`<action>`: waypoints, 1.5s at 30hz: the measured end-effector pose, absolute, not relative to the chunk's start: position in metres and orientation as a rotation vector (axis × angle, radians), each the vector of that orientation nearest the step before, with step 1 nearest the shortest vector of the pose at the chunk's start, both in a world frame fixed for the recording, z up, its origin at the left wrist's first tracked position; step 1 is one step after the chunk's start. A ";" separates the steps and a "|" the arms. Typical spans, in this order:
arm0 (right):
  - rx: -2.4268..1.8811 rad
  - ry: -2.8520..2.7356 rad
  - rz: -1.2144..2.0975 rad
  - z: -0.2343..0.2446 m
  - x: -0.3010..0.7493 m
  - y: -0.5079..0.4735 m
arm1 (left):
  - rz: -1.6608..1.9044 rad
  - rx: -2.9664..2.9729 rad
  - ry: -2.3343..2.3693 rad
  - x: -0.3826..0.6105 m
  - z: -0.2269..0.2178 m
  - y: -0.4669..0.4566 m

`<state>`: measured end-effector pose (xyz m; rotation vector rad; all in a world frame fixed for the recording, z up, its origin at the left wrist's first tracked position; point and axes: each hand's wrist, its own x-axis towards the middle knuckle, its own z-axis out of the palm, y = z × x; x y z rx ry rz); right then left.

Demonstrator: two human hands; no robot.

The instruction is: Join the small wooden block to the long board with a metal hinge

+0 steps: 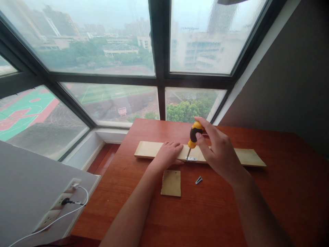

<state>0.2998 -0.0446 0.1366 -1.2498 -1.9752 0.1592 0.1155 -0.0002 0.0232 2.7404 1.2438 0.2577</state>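
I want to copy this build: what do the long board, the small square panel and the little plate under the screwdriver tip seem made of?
Long board: pale wood, apparently unfinished, matte surface. Small square panel: thin plywood or fibreboard, likely; dull tan, two small holes. Plate: metal, judging by its silvery shine.

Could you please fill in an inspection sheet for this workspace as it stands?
Surface: red-brown wooden table.
Job's things: long plank lying flat; metal bracket on its near edge; screwdriver standing, tip on the bracket.
Clutter: small board and loose screws in front of the plank.
Hands: left hand flat on the plank; right hand gripping the screwdriver.
Cables: white cable and black plug at wall sockets, off the table.
Surroundings: large window behind; grey wall to the right.
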 end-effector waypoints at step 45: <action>-1.424 -1.877 -0.309 0.135 0.297 -0.050 | 0.310 2.681 1.262 0.115 0.021 -0.001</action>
